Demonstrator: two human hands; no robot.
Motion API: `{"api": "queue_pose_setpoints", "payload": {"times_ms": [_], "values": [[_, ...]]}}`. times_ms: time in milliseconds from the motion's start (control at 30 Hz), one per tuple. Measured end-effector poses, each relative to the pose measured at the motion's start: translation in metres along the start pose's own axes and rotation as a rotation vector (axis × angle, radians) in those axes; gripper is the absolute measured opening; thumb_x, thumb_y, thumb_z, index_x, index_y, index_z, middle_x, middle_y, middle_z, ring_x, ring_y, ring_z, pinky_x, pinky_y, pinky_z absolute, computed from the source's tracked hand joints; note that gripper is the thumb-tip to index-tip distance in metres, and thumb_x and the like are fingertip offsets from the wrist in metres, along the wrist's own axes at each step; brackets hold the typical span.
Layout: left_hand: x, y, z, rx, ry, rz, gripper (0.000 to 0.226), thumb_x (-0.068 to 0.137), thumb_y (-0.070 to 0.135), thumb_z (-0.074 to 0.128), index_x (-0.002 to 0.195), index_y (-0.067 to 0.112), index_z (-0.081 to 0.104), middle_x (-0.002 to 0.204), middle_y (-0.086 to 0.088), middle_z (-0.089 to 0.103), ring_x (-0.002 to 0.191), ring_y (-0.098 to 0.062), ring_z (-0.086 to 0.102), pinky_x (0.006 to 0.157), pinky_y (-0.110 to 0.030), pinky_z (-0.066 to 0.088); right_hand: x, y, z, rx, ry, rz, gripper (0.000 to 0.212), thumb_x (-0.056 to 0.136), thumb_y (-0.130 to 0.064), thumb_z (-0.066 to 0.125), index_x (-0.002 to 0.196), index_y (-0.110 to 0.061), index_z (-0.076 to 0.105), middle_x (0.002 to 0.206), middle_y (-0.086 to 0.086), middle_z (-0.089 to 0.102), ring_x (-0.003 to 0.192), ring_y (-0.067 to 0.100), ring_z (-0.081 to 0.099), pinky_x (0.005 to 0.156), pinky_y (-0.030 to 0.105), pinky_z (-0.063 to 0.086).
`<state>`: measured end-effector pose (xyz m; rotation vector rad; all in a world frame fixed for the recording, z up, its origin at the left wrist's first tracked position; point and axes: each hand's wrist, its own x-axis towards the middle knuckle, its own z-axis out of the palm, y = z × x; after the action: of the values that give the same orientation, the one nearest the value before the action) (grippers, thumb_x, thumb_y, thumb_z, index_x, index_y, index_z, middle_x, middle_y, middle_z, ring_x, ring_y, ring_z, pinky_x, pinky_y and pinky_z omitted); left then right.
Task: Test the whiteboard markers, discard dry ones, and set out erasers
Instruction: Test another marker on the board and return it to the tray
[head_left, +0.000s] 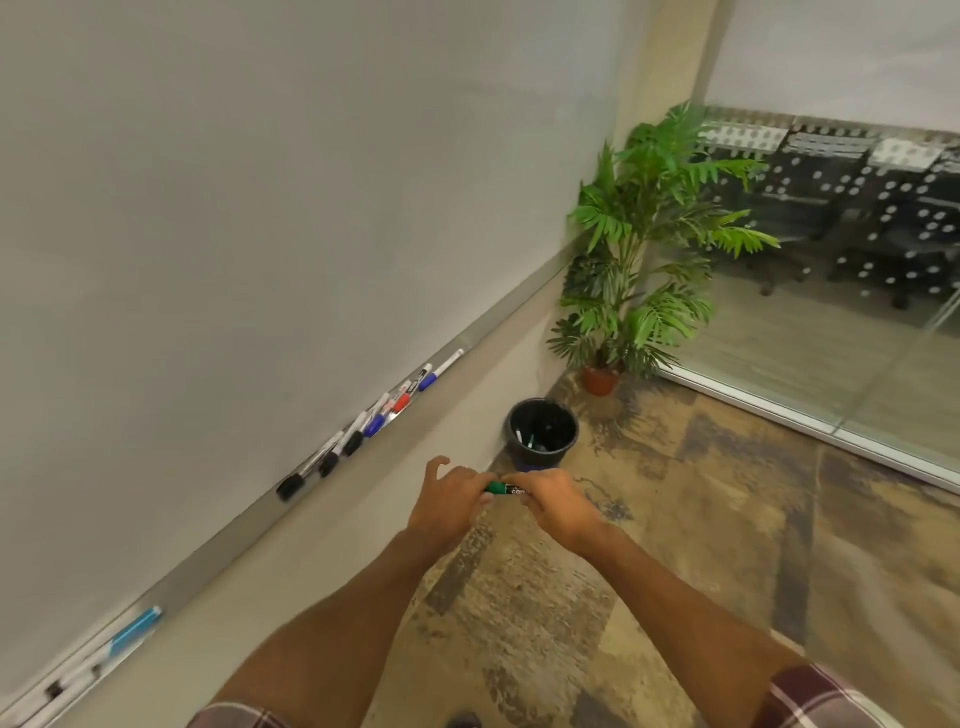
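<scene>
A blank whiteboard (249, 197) fills the upper left of the frame; its ledge (322, 483) runs diagonally and carries a row of markers (363, 421). A patterned carpet (675, 545) covers the lower right, with a black bin (542, 434) and a potted plant (644, 244) by the wall. At lower centre, a green marker (501, 488) lies level, left to right. The left hand (449, 501) and right hand (558, 506) each pinch one end.

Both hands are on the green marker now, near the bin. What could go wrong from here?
The green marker is pinched between the left hand and right hand over bare floor, short of the black bin; a slip would drop it outside. Whether its cap is on is hidden, so ink could mark the fingers.
</scene>
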<state>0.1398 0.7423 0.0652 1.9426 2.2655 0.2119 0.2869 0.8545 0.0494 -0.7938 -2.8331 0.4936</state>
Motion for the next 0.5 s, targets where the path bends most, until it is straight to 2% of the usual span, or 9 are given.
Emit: {"api": "queue_pose_setpoints", "payload": {"times_ms": [33, 100, 133, 200, 300, 367, 500], "values": [[0.014, -0.006, 0.005, -0.029, -0.018, -0.041, 0.050, 0.099, 0.053, 0.038, 0.142, 0.028, 0.043, 0.145, 0.006, 0.048, 0.139, -0.016, 0.035, 0.116, -0.044, 0.002, 0.007, 0.007, 0.001, -0.029, 0.026, 0.021, 0.036, 0.092, -0.012, 0.055, 0.125, -0.024, 0.059, 0.119, -0.004, 0.065, 0.111, 0.017, 0.057, 0.092, 0.031, 0.038], [0.040, -0.019, 0.018, -0.020, -0.050, -0.093, 0.074, 0.093, 0.068, 0.032, 0.154, 0.029, 0.016, 0.161, 0.009, 0.014, 0.150, -0.018, 0.006, 0.116, -0.050, -0.011, 0.020, 0.021, -0.001, -0.048, 0.092, 0.108, 0.031, 0.095, -0.019, 0.053, 0.123, -0.030, 0.059, 0.122, -0.010, 0.063, 0.114, 0.013, 0.054, 0.093, 0.031, 0.031], [0.052, -0.023, 0.022, -0.005, -0.062, -0.095, 0.085, 0.088, 0.076, 0.026, 0.155, 0.029, 0.005, 0.162, 0.009, -0.002, 0.150, -0.019, -0.005, 0.113, -0.051, -0.017, 0.027, 0.028, -0.001, -0.052, 0.109, 0.155, 0.030, 0.095, -0.023, 0.052, 0.123, -0.032, 0.058, 0.123, -0.011, 0.061, 0.115, 0.012, 0.052, 0.093, 0.031, 0.029], [0.074, -0.029, 0.027, 0.045, -0.087, -0.062, 0.098, 0.077, 0.087, 0.009, 0.155, 0.029, -0.006, 0.158, 0.008, -0.017, 0.148, -0.022, -0.015, 0.108, -0.052, -0.026, 0.039, 0.041, -0.003, -0.065, 0.113, 0.221, 0.031, 0.095, -0.028, 0.052, 0.125, -0.033, 0.057, 0.124, -0.012, 0.060, 0.114, 0.010, 0.050, 0.092, 0.030, 0.025], [0.107, -0.038, 0.028, 0.121, -0.068, -0.022, 0.103, 0.068, 0.088, -0.009, 0.154, 0.030, -0.012, 0.161, 0.002, -0.017, 0.148, -0.026, -0.017, 0.101, -0.051, -0.035, 0.059, 0.059, -0.005, -0.050, 0.138, 0.283, 0.032, 0.094, -0.024, 0.055, 0.124, -0.033, 0.059, 0.121, -0.011, 0.063, 0.112, 0.009, 0.052, 0.089, 0.027, 0.025], [0.131, -0.041, 0.027, 0.122, -0.068, -0.006, 0.102, 0.068, 0.087, -0.012, 0.153, 0.030, -0.014, 0.162, 0.001, -0.017, 0.148, -0.027, -0.017, 0.102, -0.052, -0.035, 0.073, 0.071, -0.003, -0.051, 0.148, 0.306, 0.035, 0.092, -0.018, 0.057, 0.124, -0.033, 0.059, 0.119, -0.010, 0.064, 0.110, 0.010, 0.053, 0.089, 0.025, 0.025], [0.173, -0.042, 0.030, 0.148, -0.084, 0.038, 0.093, 0.079, 0.082, 0.002, 0.154, 0.028, -0.012, 0.162, -0.001, -0.015, 0.149, -0.028, -0.014, 0.111, -0.058, -0.020, 0.095, 0.093, -0.009, -0.080, 0.148, 0.315, 0.041, 0.089, -0.011, 0.058, 0.125, -0.030, 0.059, 0.114, -0.008, 0.066, 0.106, 0.014, 0.056, 0.094, 0.028, 0.029]]}}
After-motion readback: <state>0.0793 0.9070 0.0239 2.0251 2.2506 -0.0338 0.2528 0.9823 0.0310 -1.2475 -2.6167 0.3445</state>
